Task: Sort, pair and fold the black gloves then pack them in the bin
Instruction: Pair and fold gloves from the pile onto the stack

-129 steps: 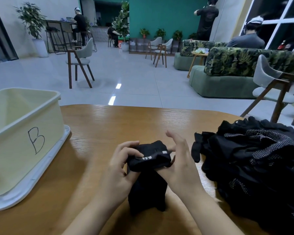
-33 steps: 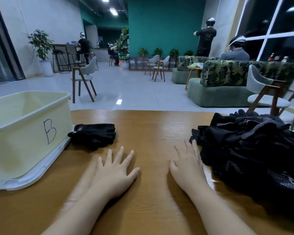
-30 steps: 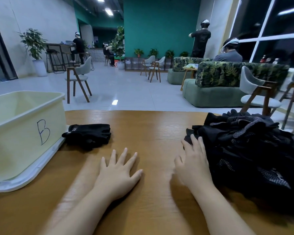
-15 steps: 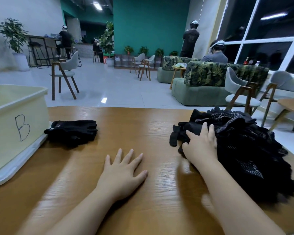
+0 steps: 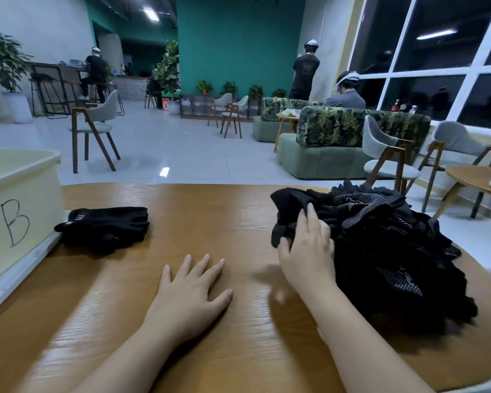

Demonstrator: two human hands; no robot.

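Observation:
A folded pair of black gloves (image 5: 105,228) lies on the wooden table (image 5: 210,211) beside the cream bin marked B (image 5: 17,211) at the left. A heap of loose black gloves (image 5: 386,245) covers the table's right side. My right hand (image 5: 306,251) is at the heap's left edge, its thumb and fingers pinching a plain black glove (image 5: 288,205). My left hand (image 5: 190,290) rests flat on the table, fingers spread, holding nothing.
The bin stands on a white lid (image 5: 20,268) at the table's left edge. Beyond the table are chairs (image 5: 386,157), a green sofa (image 5: 323,148), a small side table (image 5: 476,177) and several people further back.
My right hand moved from flat on the table onto the heap and took hold of a glove at its edge. My left hand stayed flat. The view turned right.

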